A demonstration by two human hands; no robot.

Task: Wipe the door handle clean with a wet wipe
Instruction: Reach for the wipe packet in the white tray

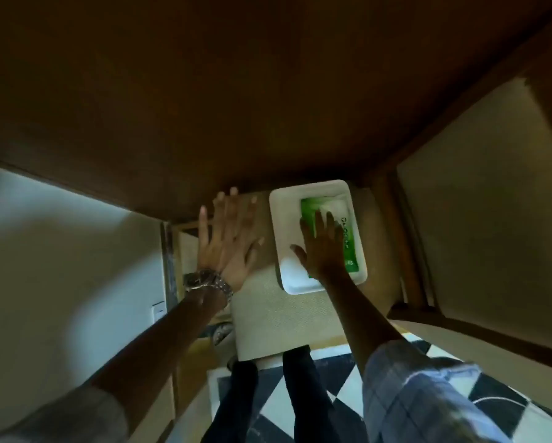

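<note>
Beige stool top (277, 314) carries a white tray (282, 219) at its far edge; right hand (324, 247) presses flat, ungripped, steadying the wipes pack (351, 244); left hand (226, 238) hovers open-fingered.

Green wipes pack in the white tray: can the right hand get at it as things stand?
Probably yes. The right hand is already spread over the green wipes pack in the white tray, nothing lying between them. The left hand is off to the side, clear of the tray.
</note>
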